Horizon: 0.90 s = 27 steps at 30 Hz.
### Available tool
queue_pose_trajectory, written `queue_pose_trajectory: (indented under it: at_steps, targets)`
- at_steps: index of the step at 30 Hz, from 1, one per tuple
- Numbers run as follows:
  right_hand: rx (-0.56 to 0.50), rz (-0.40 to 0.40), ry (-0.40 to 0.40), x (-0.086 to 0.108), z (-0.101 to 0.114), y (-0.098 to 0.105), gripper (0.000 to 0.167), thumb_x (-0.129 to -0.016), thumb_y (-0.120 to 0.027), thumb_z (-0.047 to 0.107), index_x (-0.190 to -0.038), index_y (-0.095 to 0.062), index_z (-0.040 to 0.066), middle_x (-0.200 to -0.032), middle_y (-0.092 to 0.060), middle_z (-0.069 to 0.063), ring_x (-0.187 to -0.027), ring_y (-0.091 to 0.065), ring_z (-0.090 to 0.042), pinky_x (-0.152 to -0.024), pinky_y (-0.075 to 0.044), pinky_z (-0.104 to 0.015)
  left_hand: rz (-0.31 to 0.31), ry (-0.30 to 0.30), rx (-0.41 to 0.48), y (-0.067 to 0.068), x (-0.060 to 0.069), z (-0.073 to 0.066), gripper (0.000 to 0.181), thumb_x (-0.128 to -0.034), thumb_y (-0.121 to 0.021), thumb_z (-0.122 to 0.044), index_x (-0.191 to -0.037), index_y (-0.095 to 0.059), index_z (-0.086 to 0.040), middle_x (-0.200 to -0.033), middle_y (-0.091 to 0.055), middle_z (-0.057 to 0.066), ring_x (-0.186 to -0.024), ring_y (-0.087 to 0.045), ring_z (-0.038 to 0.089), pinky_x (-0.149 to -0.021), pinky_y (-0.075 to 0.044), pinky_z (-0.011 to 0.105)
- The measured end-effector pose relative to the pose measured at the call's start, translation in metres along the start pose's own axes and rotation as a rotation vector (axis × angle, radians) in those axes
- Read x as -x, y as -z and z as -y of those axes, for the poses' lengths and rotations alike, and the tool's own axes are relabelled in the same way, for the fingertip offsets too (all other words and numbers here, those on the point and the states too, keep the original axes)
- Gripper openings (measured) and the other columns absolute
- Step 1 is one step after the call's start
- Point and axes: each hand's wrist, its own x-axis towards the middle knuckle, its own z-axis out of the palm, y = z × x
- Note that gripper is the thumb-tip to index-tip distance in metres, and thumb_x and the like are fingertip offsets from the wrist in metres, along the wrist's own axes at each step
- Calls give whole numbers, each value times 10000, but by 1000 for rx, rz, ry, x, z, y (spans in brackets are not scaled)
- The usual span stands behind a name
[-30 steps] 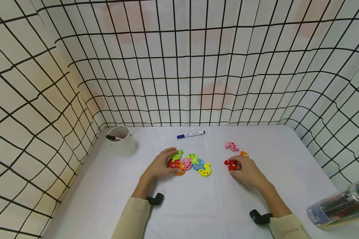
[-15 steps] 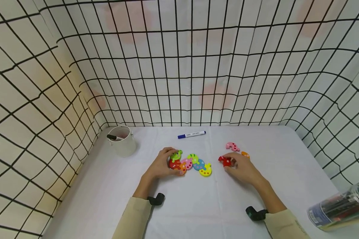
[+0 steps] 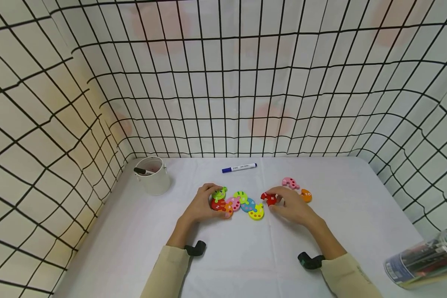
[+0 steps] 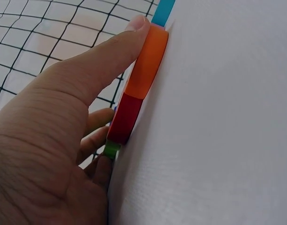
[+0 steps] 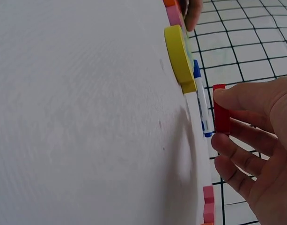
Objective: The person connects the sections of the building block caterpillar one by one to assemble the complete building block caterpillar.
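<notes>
In the head view, a joined row of colourful caterpillar puzzle pieces [image 3: 248,205] lies on the white table, with a green smiling head piece [image 3: 219,193] at its left end. My left hand [image 3: 202,203] curves round that end, its thumb on the orange piece [image 4: 150,61] and its fingers by the red and green ones. Just right of the yellow end piece [image 5: 179,58], my right hand [image 3: 292,205] pinches a red puzzle piece [image 5: 221,110] between thumb and fingers. The right wrist view has this piece raised off the table, apart from the row.
A pink piece [image 3: 290,183] and an orange piece [image 3: 306,195] lie behind the right hand. A blue-capped marker [image 3: 239,168] is farther back. A white bucket [image 3: 154,182] holding a black-capped marker stands left; a clear jar of pens [image 3: 419,260] lies right. Black-grid walls surround the table.
My right hand has moved left with the red piece, close to the yellow end of the row, uncovering the loose orange piece. The left hand has stayed at the head end.
</notes>
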Motion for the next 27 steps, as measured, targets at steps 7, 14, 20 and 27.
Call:
queue_pose_trajectory:
  at_steps: [7,14,20,27]
  targets:
    - [-17,46,-3,-4,6,-5,460,-913,-774,190,-1356,-655,205,-1249,-670,-16,-1019,-587,-207,-798,-564,-285,-9,11,-7,0,1,-1,909,-669,-905,-585,-1441,-559,-252,-1536,-424,36,-1427,-400,261,-1153,-447,528]
    - [32,70,-4,-6,7,-13,454,-889,-803,180,-1324,-674,207,-1232,-679,6,-995,-589,-169,-815,-581,-306,-9,12,-2,0,1,-2,913,-667,-907,-587,-1441,-558,-253,-1535,-423,33,-1428,-398,259,-1156,-442,529]
    - [68,82,-1,-8,5,-20,439,-897,-791,186,-1320,-674,216,-1268,-669,23,-1010,-578,-164,-869,-587,-335,-3,25,-5,0,1,-1,910,-664,-906,-593,-1438,-557,-266,-1544,-419,25,-1440,-395,257,-1161,-439,528]
    - [71,89,-16,-10,4,-23,451,-896,-793,187,-1329,-671,223,-1233,-665,24,-1017,-569,-169,-869,-591,-342,-4,23,-3,0,0,0,915,-672,-899,-594,-1445,-552,-248,-1544,-419,40,-1438,-411,270,-1164,-435,536]
